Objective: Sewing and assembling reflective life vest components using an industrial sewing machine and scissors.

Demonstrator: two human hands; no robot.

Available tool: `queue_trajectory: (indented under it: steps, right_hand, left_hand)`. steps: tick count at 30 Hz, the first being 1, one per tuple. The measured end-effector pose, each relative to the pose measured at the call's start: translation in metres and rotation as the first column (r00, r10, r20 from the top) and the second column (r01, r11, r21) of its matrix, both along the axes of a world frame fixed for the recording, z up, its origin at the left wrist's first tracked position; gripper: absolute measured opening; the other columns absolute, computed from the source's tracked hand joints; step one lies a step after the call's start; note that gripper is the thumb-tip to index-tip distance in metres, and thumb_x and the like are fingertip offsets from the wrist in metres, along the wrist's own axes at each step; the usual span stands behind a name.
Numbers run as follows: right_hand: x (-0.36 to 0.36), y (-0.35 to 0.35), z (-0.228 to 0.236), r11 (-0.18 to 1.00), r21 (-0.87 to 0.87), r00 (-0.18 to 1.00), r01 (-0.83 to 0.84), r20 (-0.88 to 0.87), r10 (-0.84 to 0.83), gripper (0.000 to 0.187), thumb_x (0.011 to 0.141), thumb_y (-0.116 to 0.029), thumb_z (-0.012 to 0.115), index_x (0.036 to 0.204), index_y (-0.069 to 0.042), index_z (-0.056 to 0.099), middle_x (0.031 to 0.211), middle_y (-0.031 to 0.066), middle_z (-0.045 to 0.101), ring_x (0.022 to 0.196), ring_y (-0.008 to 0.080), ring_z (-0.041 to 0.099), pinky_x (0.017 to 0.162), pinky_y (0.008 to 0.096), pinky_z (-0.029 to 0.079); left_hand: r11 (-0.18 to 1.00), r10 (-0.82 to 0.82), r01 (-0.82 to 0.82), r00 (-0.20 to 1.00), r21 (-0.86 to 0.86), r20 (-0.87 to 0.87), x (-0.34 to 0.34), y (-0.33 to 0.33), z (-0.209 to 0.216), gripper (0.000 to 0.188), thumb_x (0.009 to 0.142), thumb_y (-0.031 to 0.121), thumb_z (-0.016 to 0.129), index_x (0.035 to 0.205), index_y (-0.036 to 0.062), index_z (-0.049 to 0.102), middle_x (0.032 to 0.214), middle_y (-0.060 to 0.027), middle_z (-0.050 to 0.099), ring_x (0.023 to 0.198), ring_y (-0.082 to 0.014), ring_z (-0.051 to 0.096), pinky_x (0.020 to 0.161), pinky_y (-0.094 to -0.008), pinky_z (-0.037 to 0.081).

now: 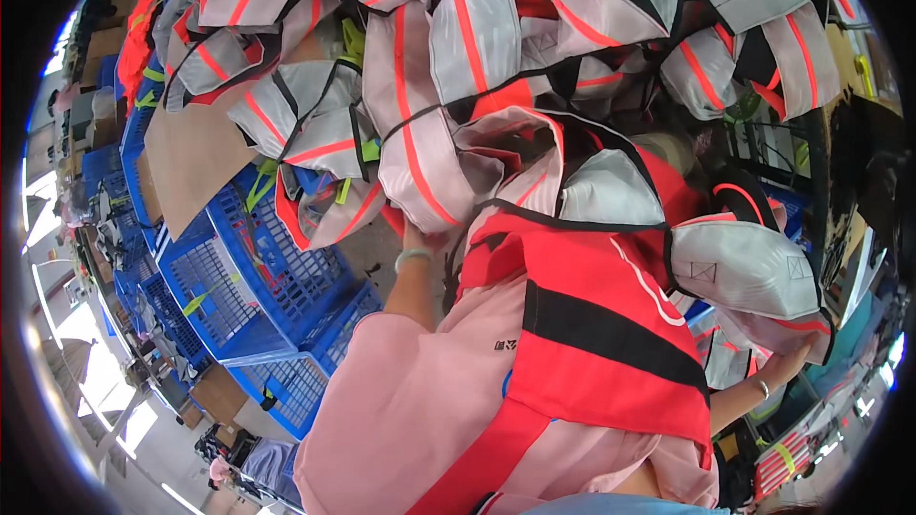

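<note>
A heap of wide grey fabric straps with orange-red stripes and black edging fills the space before me. My left hand reaches in under a hanging grey strap; its fingers are hidden by the cloth. At the lower right, my right hand grips the lower edge of a grey strap piece with stitched crossed squares. A red cloth piece with a black band lies over my pink clothing, just below the heap.
Blue plastic crates stand stacked at the left, with a brown cardboard sheet above them. Bright orange fabric hangs at the far left. A dark, worn upright surface stands at the right.
</note>
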State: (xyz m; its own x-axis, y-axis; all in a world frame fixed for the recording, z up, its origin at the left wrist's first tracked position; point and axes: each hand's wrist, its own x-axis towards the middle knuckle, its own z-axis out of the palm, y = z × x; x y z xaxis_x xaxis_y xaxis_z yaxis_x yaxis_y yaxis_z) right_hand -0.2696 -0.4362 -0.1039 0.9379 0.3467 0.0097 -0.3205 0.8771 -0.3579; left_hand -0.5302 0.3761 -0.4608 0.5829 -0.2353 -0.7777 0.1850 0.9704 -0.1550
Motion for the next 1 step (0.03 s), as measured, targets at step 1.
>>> queue_trajectory:
  steps: [1]
  right_hand:
    - [-0.0036, -0.0095, 0.0046, 0.987, -0.128, 0.996, 0.093, 0.027, -0.090, 0.057, 0.097, -0.026, 0.053, 0.143, 0.003, 0.038, 0.150, 0.0124, 0.036, 0.138, 0.0238, 0.036, 0.114, 0.0367, 0.028]
  left_hand:
    - [0.877, 0.295, -0.082, 0.870, 0.473, -0.395, 0.0690, -0.0300, 0.0243, 0.086, 0.083, 0.083, 0.025, 0.128, 0.0158, 0.055, 0.119, -0.0101, 0.062, 0.106, -0.0275, 0.059, 0.086, -0.0541, 0.049]
